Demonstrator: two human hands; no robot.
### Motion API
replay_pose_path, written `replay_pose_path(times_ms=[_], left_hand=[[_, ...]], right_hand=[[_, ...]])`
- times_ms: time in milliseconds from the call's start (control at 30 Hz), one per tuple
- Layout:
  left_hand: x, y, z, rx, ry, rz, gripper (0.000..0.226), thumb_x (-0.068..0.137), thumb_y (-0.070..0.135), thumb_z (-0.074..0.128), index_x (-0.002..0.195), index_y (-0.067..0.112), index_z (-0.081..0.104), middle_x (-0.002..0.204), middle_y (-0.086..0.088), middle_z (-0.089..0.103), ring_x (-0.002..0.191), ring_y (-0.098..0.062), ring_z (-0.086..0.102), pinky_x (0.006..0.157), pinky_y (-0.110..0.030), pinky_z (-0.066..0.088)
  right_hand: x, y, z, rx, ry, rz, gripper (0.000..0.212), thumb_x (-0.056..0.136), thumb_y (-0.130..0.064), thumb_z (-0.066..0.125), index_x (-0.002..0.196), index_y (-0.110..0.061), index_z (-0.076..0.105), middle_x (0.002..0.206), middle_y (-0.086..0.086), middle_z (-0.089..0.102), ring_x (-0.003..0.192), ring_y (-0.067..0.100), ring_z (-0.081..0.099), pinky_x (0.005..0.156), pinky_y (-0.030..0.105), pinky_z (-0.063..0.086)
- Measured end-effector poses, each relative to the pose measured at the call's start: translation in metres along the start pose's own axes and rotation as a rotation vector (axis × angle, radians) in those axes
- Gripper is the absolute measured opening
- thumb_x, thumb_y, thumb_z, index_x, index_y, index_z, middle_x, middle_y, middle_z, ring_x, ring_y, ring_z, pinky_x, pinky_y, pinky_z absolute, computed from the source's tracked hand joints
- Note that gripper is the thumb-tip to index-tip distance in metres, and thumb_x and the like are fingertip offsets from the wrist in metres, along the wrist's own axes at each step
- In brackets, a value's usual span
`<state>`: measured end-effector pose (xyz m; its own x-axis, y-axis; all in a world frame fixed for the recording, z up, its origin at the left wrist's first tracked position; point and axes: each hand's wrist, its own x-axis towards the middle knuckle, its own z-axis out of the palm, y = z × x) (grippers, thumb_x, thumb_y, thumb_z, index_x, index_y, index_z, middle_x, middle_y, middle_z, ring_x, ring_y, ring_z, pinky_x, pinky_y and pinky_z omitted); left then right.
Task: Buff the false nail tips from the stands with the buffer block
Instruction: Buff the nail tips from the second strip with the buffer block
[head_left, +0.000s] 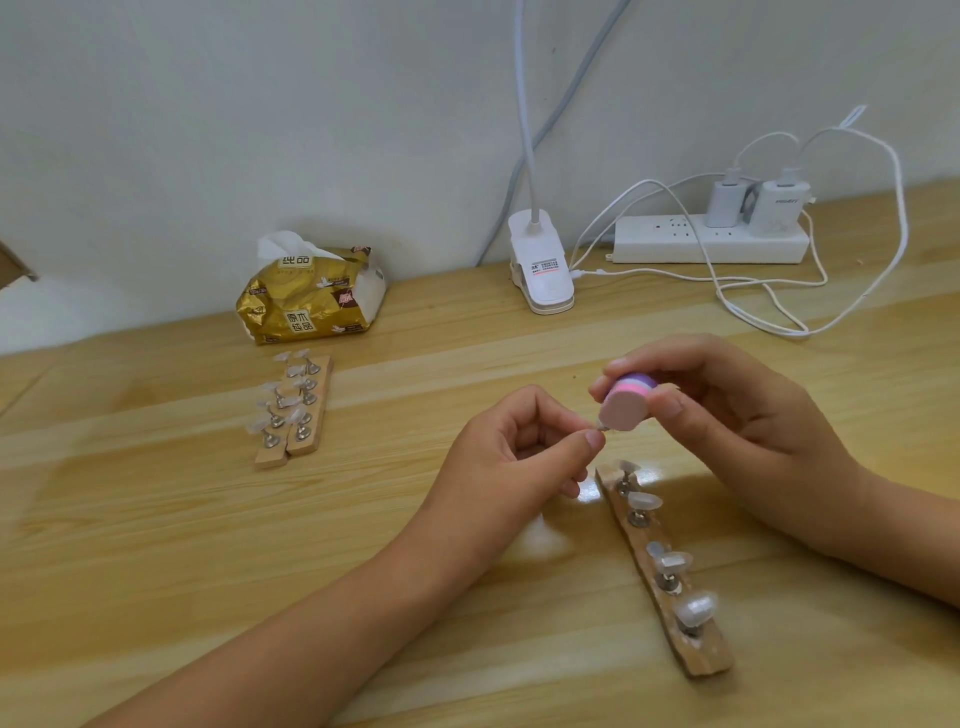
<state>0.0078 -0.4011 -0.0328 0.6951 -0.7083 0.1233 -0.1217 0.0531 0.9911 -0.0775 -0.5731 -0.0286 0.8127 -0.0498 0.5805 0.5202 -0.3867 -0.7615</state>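
tabletop (156, 545) of pale wood carries everything. along its back edge sit a tissue pack (311, 296), a lamp clip (543, 270) and a power strip (711, 241). the far stands (296, 410), two wooden bars side by side at the left, hold clear nail tips. the near stand (665, 571) lies by the right forearm, its long axis running away from the person, with its far end just below the hands. the right hand (727, 415) grips the buffer block (626, 402), a pink and purple cylinder, with fingers curled round its side and its flat pink face turned down and left. the left hand (509, 457) pinches something tiny between thumb and forefinger, likely a nail tip (602, 427), mostly hidden. the block's face sits just above and right of that pinch, touching or nearly so. i judge a short rub across it comes next.
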Motion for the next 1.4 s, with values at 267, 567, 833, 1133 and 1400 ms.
replay_pose_path(times_ms=[267,567,833,1133,1400], left_hand=[[0.000,0.001,-0.001,-0.036,0.014,-0.014,0.006,0.087,0.008,0.066,0.083,0.010,0.062,0.067,0.000,0.069,0.062,-0.009,0.065,0.060,-0.017,0.050],[0.000,0.001,-0.002,-0.080,0.022,-0.042,0.005,0.090,0.010,0.063,0.091,0.013,0.067,0.075,0.001,0.072,0.071,-0.008,0.068,0.066,-0.015,0.050],[0.000,0.001,-0.003,-0.026,0.042,-0.004,0.011,0.087,0.012,0.066,0.096,0.007,0.070,0.081,0.001,0.072,0.079,-0.003,0.066,0.072,-0.014,0.049],[0.001,0.003,-0.005,-0.018,0.061,-0.052,0.006,0.083,0.010,0.073,0.086,0.015,0.072,0.080,0.002,0.069,0.075,-0.006,0.060,0.069,-0.016,0.047],[0.005,-0.001,-0.009,-0.026,-0.038,-0.097,0.008,0.074,0.020,0.071,0.078,0.026,0.069,0.081,-0.005,0.068,0.077,-0.011,0.062,0.076,-0.022,0.047]], right_hand=[[0.001,0.002,0.000,0.054,0.054,-0.011,0.025,0.093,-0.021,0.051,0.116,-0.014,0.058,0.110,0.007,0.069,0.105,0.021,0.067,0.088,0.029,0.055],[0.001,0.004,-0.001,0.114,0.027,-0.048,0.022,0.095,-0.028,0.061,0.111,-0.013,0.056,0.115,0.004,0.064,0.108,0.024,0.065,0.086,0.034,0.057],[0.009,0.013,-0.001,-0.208,-0.016,-0.050,0.027,0.087,-0.026,0.064,0.110,-0.012,0.065,0.112,0.004,0.056,0.105,0.022,0.061,0.091,0.029,0.053],[0.007,0.018,-0.003,-0.257,0.004,-0.043,0.024,0.087,-0.045,0.063,0.109,-0.036,0.067,0.115,-0.012,0.059,0.107,0.011,0.062,0.090,0.016,0.047],[0.014,0.038,-0.004,-0.242,-0.038,-0.086,0.033,0.088,-0.070,0.053,0.111,-0.050,0.065,0.118,-0.020,0.065,0.103,0.005,0.068,0.078,0.029,0.058]])
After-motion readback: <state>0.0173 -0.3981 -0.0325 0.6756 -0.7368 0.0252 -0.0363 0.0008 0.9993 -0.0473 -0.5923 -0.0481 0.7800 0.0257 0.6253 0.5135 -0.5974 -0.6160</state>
